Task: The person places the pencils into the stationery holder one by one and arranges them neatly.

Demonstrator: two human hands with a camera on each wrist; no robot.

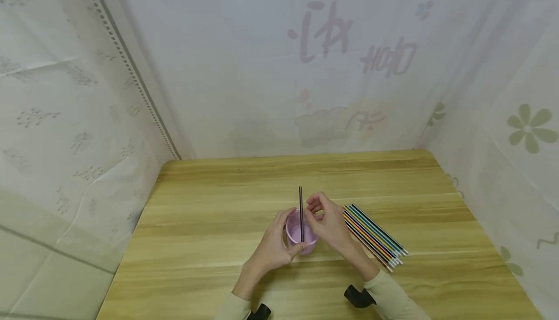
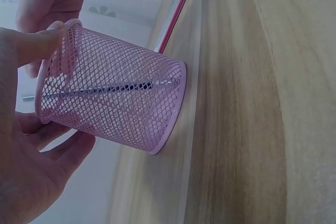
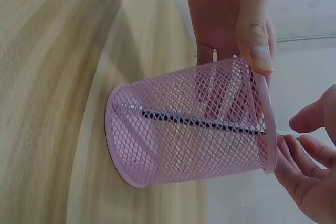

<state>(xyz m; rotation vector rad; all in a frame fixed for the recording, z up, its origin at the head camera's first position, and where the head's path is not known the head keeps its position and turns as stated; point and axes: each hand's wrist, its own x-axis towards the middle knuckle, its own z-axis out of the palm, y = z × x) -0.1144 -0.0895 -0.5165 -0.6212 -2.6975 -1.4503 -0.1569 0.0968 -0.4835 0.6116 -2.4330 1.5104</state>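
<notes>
My left hand (image 1: pixel 274 246) grips a pink wire-mesh pencil cup (image 2: pixel 113 85) at its rim, thumb on the near side and fingers around the far side. The cup stands on the wooden table. Inside it a dark pencil (image 1: pixel 301 203) leans, its silvery end at the bottom and its upper part sticking out past the rim. Close to the right of that pencil is my right hand (image 1: pixel 329 225), fingers loosely bent, with a gap between thumb and forefinger. In the right wrist view the right fingertips (image 3: pixel 310 119) are just beyond the rim, around the pencil's upper end.
A row of several coloured pencils (image 1: pixel 371 235) lies slanted on the table (image 1: pixel 196 223), right of the cup and beside my right forearm. Pale printed cloth (image 1: pixel 244 67) hangs behind the table and along both sides.
</notes>
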